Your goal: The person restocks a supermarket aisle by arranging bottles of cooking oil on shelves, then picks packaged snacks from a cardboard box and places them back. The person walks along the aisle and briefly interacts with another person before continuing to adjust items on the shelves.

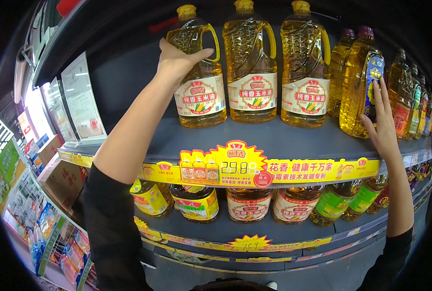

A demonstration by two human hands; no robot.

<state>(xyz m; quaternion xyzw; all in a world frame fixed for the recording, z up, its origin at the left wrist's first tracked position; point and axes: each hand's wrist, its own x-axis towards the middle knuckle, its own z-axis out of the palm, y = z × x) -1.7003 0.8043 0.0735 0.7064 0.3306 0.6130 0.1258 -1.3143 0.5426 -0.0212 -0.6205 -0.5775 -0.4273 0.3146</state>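
My left hand spans the upper part of the leftmost cooking oil bottle. Its thumb lies across toward the yellow handle, while the fingers wrap the bottle's left side. To the right stand a second oil bottle and a third oil bottle, upright with matching cream labels picturing corn. My right hand lies with extended fingers against a purple-capped oil bottle, at its blue label. Part of that bottle is hidden behind the hand.
The dark shelf carries a yellow price strip and a jutting price sign. Framed documents stand at the left end. More oil bottles fill the shelf below. Packaged goods hang lower left.
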